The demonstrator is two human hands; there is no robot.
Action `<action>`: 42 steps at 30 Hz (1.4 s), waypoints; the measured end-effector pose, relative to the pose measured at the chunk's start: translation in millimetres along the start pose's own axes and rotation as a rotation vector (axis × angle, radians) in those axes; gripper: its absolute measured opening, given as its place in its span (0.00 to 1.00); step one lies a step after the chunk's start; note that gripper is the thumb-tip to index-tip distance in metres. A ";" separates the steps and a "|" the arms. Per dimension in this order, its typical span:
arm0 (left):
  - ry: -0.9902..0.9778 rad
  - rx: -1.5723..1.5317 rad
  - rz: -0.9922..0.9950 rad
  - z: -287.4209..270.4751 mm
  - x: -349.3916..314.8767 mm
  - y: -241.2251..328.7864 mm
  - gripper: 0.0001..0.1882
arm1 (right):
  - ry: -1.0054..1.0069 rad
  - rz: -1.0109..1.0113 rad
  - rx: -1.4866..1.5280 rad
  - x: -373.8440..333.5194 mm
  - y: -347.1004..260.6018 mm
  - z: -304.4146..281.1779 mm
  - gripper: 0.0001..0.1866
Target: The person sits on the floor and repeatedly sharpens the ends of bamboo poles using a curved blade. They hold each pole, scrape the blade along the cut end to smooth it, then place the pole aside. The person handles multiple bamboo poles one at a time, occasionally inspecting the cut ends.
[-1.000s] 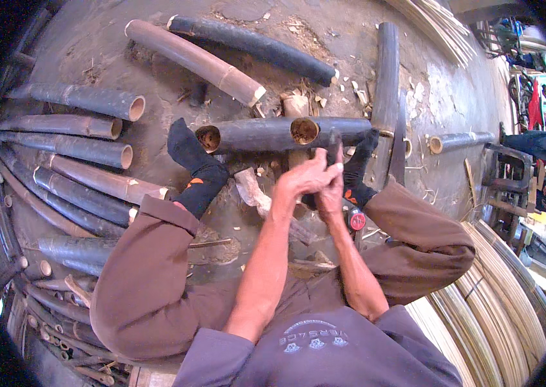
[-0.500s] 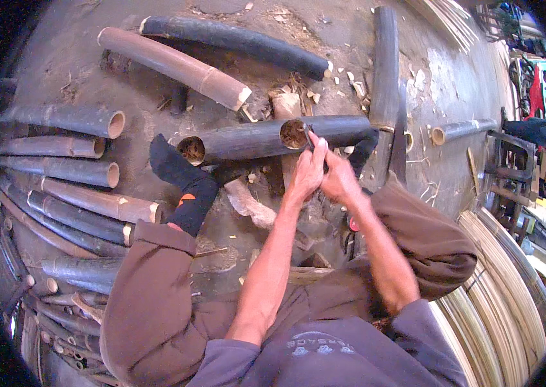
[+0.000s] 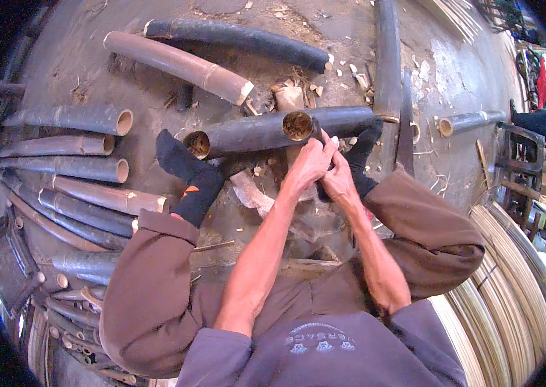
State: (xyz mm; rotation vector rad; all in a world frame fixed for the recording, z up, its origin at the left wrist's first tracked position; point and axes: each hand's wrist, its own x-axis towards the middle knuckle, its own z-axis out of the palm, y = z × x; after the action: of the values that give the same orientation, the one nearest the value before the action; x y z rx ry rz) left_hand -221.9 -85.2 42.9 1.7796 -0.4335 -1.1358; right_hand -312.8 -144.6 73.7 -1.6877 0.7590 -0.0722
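Observation:
A dark bamboo tube (image 3: pixel 247 133) lies crosswise in front of me, with two round openings cut into its side. Brown fibres show inside both openings. My left hand (image 3: pixel 309 161) and my right hand (image 3: pixel 340 178) are closed together around a narrow dark-bladed tool (image 3: pixel 315 131). Its blade stands at the right rim of the right-hand opening; the handle is hidden in my fingers, and the exact kind of tool cannot be made out. My socked feet rest at either end of the tube, the left foot (image 3: pixel 182 161) by the left opening.
More bamboo tubes (image 3: pixel 86 169) lie stacked at left. A brown tube (image 3: pixel 176 63) and a black tube (image 3: pixel 240 40) lie beyond. At right are a long flat blade (image 3: pixel 406 129), a grey tube (image 3: pixel 387 64) and a bundle of split strips (image 3: pixel 511 290). Chips litter the ground.
Both hands have shifted slightly toward me with the tool. Its blade has moved from the upper right edge of the opening to the lower right edge. My view has shifted slightly.

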 end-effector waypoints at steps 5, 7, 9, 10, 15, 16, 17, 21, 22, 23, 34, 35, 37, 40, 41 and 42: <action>0.235 -0.292 -0.127 18.5 0.8 33.8 0.43 | -0.296 0.041 -0.304 36.5 -38.8 -47.6 0.32; 0.207 -0.450 -0.226 13.0 -3.2 57.6 0.41 | -0.362 0.027 -0.429 52.2 -43.6 -60.6 0.33; 0.275 -0.578 -0.258 20.8 12.3 47.5 0.41 | -0.477 0.000 -0.560 68.7 -53.8 -64.1 0.31; 0.312 -0.648 -0.247 25.4 20.9 41.7 0.42 | -0.531 -0.016 -0.624 77.3 -57.7 -65.9 0.31; 0.399 -1.192 -0.181 36.6 60.0 44.6 0.34 | -0.886 0.064 -0.980 150.0 -72.3 -72.5 0.39; 0.368 -1.244 -0.116 42.1 53.8 59.4 0.32 | -0.834 0.049 -0.921 148.7 -46.6 -85.1 0.38; 0.389 -1.249 -0.144 41.3 61.7 40.4 0.33 | -0.811 -0.011 -0.874 148.6 -36.9 -77.2 0.38; 0.448 -0.774 -0.223 39.5 24.1 12.1 0.40 | -0.612 -0.192 -0.497 78.9 -22.6 -63.4 0.38; 0.504 -0.725 -0.199 46.1 12.5 10.8 0.41 | -0.675 -0.140 -0.455 70.6 -25.5 -62.5 0.39; 0.561 -0.676 -0.174 50.7 1.9 9.6 0.41 | -0.740 -0.090 -0.412 64.4 -27.9 -61.5 0.40; -0.057 0.683 -0.273 -78.8 -16.9 23.4 0.36 | -0.035 0.027 0.804 2.8 3.7 100.6 0.37; -0.154 0.771 -0.240 -95.7 -18.1 33.8 0.34 | 0.047 0.052 0.898 -2.2 -14.0 121.1 0.36; -0.177 0.726 -0.152 -81.3 -1.4 29.9 0.34 | 0.008 0.033 0.687 6.7 5.2 97.5 0.37; 0.138 0.298 -0.253 -36.2 -18.6 -22.3 0.38 | -0.287 -0.070 0.271 12.2 19.6 37.8 0.38; 0.337 0.038 -0.199 -1.8 -32.6 -20.1 0.39 | -0.459 -0.136 0.073 13.7 18.0 2.5 0.39; 0.414 -0.113 -0.255 18.7 -32.8 -39.0 0.43 | -0.562 -0.064 -0.013 18.0 -0.3 -5.7 0.40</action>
State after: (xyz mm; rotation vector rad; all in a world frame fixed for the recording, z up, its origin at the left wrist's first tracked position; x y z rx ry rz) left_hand -261.3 -53.1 24.0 1.9439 0.1054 -0.9052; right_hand -301.0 -158.8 69.3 -1.6329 0.2824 0.3505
